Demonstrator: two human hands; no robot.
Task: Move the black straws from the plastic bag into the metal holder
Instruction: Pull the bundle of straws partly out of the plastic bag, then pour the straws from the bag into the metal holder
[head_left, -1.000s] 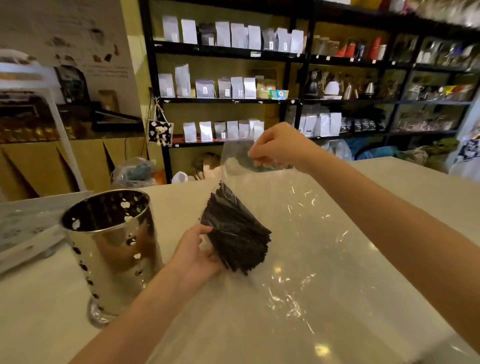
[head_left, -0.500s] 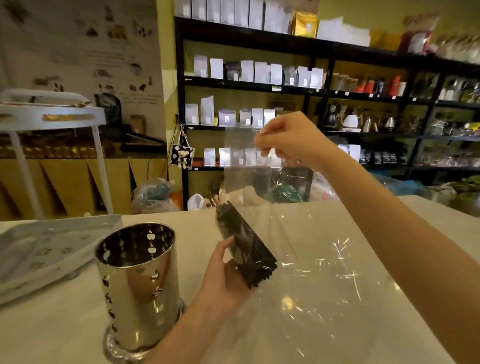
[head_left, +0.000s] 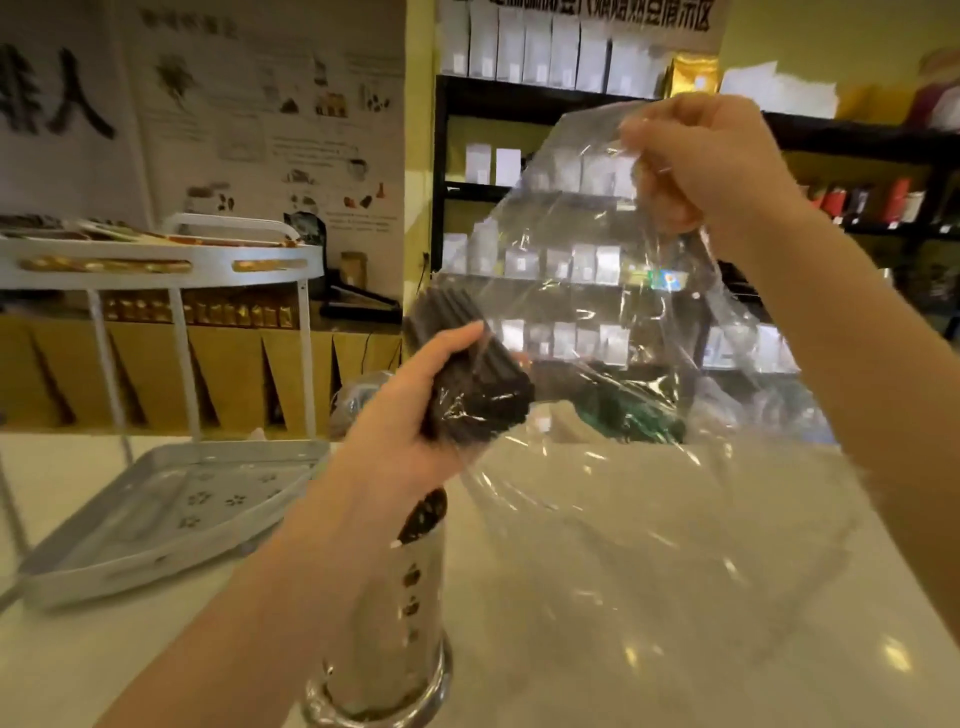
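My left hand (head_left: 410, 415) grips a thick bundle of black straws (head_left: 480, 387) in mid-air at the centre of the head view. The bundle's near end still sits inside the clear plastic bag (head_left: 613, 332). My right hand (head_left: 711, 166) pinches the bag's top edge and holds it high at the upper right. The bag hangs down and spreads over the white counter (head_left: 675, 623). The perforated metal holder (head_left: 410, 613) stands upright on the counter directly below my left forearm, which hides most of it.
A white tiered rack (head_left: 156, 260) stands at the left, its lower tray (head_left: 171, 504) resting on the counter. Dark shelves of white packets (head_left: 561, 260) fill the background behind the counter. A dark green object (head_left: 634, 415) lies behind the bag.
Both hands have risen. The right hand pulled the bag higher while the left lifted the straw bundle up and over the holder, which now lies under my forearm.
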